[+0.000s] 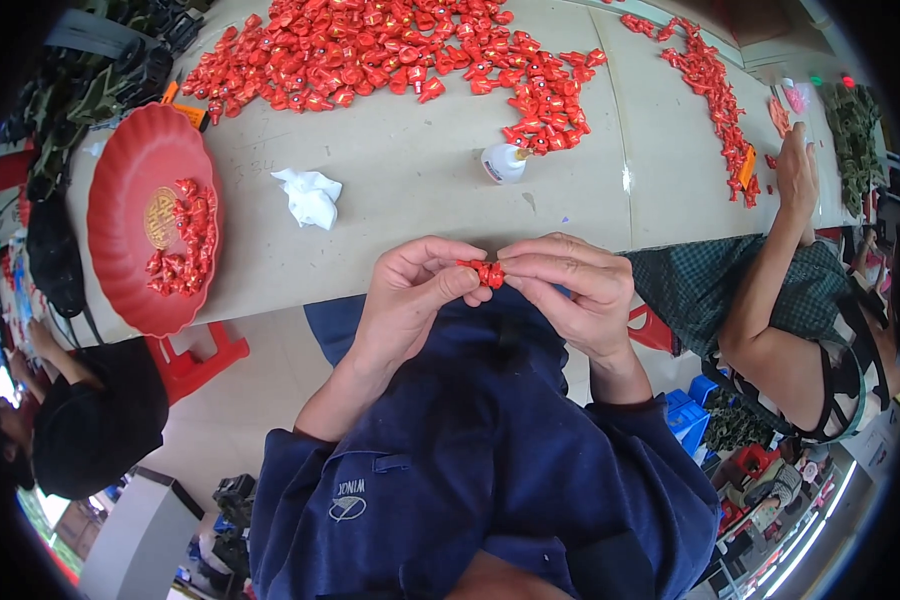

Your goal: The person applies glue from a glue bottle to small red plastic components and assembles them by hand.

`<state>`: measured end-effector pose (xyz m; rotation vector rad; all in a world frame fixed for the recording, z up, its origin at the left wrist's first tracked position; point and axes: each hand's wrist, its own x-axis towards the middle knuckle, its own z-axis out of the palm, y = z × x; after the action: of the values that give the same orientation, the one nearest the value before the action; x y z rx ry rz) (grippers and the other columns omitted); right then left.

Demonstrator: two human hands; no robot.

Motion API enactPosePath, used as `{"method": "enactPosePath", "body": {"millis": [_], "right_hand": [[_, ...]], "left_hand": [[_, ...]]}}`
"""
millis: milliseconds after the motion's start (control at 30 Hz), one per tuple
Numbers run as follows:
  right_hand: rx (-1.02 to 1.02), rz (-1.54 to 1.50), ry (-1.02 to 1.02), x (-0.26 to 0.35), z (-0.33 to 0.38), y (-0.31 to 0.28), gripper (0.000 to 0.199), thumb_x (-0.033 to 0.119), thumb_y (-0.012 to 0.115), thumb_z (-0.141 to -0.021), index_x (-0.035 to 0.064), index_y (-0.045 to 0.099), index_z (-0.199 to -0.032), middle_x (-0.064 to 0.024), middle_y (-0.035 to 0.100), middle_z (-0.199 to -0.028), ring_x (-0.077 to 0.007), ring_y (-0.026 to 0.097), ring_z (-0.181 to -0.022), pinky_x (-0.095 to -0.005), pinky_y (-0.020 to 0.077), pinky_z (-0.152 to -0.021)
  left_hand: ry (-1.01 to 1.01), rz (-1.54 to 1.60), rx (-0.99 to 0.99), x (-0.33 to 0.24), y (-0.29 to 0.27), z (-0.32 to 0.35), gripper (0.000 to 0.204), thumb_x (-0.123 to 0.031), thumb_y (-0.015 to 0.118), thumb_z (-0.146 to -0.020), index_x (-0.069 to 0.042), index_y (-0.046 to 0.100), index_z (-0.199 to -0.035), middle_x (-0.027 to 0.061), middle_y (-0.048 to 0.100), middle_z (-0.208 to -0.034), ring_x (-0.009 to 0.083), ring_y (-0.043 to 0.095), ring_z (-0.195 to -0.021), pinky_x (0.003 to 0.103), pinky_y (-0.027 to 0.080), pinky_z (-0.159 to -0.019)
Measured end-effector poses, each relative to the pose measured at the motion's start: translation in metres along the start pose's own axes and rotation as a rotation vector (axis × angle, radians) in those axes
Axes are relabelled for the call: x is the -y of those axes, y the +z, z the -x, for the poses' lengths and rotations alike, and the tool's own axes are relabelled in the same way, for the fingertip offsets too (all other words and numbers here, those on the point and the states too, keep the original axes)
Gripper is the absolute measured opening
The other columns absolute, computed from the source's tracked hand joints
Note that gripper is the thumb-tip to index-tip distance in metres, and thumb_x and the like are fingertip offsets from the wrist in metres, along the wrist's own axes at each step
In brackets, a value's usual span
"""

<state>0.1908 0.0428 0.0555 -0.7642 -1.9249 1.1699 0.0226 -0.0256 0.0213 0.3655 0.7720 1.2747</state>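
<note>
I saw both hands pinched together on one small red piece: left hand at nine o'clock, right hand at three, equally near.

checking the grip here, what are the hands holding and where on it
Both hands pinch one small red plastic piece between them: the left hand grips its left end, the right hand its right end, with fingertips.

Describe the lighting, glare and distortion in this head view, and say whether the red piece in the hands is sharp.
Head view: even, soft light with faint shadows; a small glare streak on the table; strong fisheye bending, black corners at the rim; the small red piece, pinched between left hand and right hand, is fairly sharp, its fine detail too small to read.
</note>
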Motion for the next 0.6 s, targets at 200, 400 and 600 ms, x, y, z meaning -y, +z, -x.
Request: {"method": "enactPosePath", "body": {"millis": [200,400,600], "right_hand": [[-0.033,0.101,-0.029,0.0026,0.0011,0.004,0.018,-0.008,0.066,-0.067,-0.0017,0.066,-0.083,-0.0133,0.065,-0.083,-0.0211,0.064,-0.071,-0.0271,0.0501,-0.06],[-0.044,0.061,-0.006,0.0056,0.0003,0.0061,0.017,-0.009,0.065,-0.067,-0.0027,0.066,-0.082,-0.0134,0.065,-0.082,-0.0209,0.063,-0.071,-0.0274,0.0499,-0.063],[-0.078,-0.024,0.19,0.0029,0.0039,0.007,0.018,-0.003,0.069,-0.067,-0.0014,0.066,-0.085,-0.011,0.064,-0.078,-0.0183,0.062,-0.069,-0.0256,0.0483,-0.061]], "left_hand": [[0.102,-0.111,0.028,-0.0002,-0.0022,-0.0009,0.017,0.002,0.061,-0.08,0.005,0.057,-0.096,0.0139,0.064,-0.088,0.0166,0.063,-0.078,0.025,0.052,-0.07],[0.093,-0.059,0.082,-0.0009,-0.0052,-0.0024,0.017,0.005,0.061,-0.078,0.005,0.058,-0.095,0.0139,0.064,-0.09,0.0164,0.063,-0.081,0.026,0.052,-0.074],[0.183,-0.15,0.062,0.0031,-0.0064,-0.0028,0.017,0.006,0.06,-0.079,0.006,0.058,-0.095,0.0137,0.063,-0.09,0.0157,0.062,-0.081,0.026,0.051,-0.074]]}}
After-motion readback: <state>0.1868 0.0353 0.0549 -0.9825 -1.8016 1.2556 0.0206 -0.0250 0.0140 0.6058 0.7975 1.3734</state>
